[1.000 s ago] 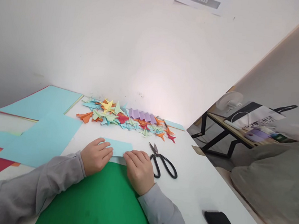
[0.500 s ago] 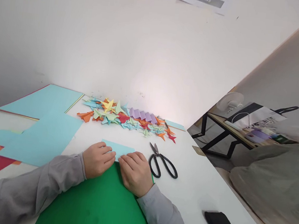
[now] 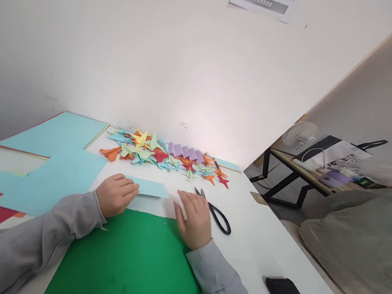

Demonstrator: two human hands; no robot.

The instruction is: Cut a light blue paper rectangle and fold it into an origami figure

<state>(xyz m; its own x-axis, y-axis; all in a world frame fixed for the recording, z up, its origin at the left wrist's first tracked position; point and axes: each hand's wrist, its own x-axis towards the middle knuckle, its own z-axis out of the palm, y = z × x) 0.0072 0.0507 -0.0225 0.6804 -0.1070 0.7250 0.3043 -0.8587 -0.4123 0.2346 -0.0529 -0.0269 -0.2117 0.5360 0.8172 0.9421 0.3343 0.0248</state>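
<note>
Over table, left fingers grip blue paper.

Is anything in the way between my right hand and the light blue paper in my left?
Nothing visible is: a small gap, showing white tabletop, separates your right hand from the light blue paper in your left hand. The scissors, partly hidden by the right hand, lie outside that gap.

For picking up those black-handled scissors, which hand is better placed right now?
Probably the right hand: it's beside the scissors, partly hiding them from view, with thumb and fingers apart and nothing visible held. The left hand is farther away, holding the light-blue paper.
</note>
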